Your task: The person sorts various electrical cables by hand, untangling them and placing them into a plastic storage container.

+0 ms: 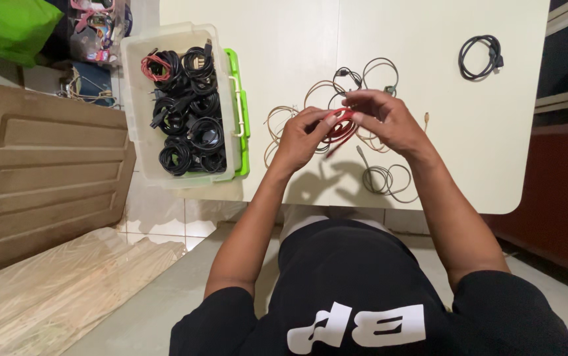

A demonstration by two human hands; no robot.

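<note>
**Red cable half-coiled, loose ones waiting**

My left hand [304, 132] and right hand [383, 115] are both closed around a thin red cable [340, 128], held just above the pale table [429, 39] — partly looped, I judge. The clear plastic bin [140, 99] already holds roughly eight coiled cables, one of them red. One black coiled cable [480, 57] lies apart; several tangled beige and grey wires [386, 179] remain — I can't count them exactly.

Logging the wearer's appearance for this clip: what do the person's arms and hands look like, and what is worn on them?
Both arms are bare from the upper arm down. The left hand and right hand wear no gloves, and no rings, watch or bracelets show. Short black sleeves end above the elbows, part of a black T-shirt with large white lettering.
</note>
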